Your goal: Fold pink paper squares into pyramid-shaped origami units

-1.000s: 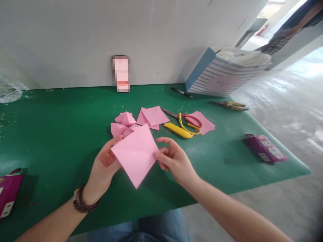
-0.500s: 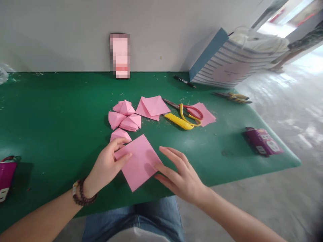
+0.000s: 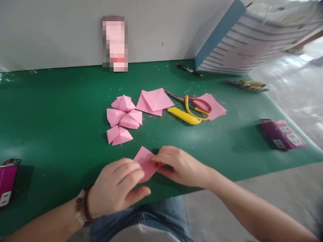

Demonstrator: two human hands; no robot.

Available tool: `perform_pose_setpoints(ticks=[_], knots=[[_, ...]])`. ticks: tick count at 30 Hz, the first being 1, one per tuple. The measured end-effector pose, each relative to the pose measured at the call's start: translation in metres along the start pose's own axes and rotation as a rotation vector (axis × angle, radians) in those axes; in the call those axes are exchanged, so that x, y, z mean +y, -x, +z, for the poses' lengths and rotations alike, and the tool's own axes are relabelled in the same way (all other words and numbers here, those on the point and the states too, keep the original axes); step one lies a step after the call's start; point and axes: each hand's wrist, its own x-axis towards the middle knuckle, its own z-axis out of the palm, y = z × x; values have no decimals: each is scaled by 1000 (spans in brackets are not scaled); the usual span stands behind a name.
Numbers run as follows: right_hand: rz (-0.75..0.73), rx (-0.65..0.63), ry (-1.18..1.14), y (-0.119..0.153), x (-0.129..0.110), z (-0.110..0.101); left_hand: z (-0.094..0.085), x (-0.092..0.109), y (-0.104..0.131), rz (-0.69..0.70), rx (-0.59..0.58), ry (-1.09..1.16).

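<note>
A square of pink paper (image 3: 145, 161) sits at the table's near edge, partly covered by my hands. My right hand (image 3: 178, 164) pinches its right side between thumb and fingers. Across the paper's lower left lie the fingers of my left hand (image 3: 122, 185), with the thumb held apart and touching nothing. Just beyond is a cluster of folded pink paper pieces (image 3: 123, 117). To their right lie loose pink sheets (image 3: 155, 101), with scissors (image 3: 193, 102) and a yellow-handled cutter (image 3: 185, 116) beside them.
More pink paper (image 3: 213, 106) lies partly under the scissors. A pen (image 3: 189, 70), pliers (image 3: 246, 85) and a striped paper bag (image 3: 232, 43) are at the back right. Purple packs sit at the right (image 3: 284, 134) and left (image 3: 7, 183). A blurred-out upright object (image 3: 115, 43) leans on the wall.
My left hand has shifted from pinching the paper's left corner to lying over it, thumb released. My right hand has closed on the right side. The view has tilted slightly.
</note>
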Motion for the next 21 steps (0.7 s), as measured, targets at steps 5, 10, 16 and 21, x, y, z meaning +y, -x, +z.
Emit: perform_pose_setpoints(ticks=[5,10,16,21], knots=[[128,108,-13,-7,1,13,19,-3,5,-244,-92,-57],[125,202,-2,-9,7,23,17,-14,3,-377,-96,-7],[48,212,26,-8,8,22,19,-16,0,-327,-120,-23],[42,313,150,-6,8,32,22,-15,2,-240,-157,-114]])
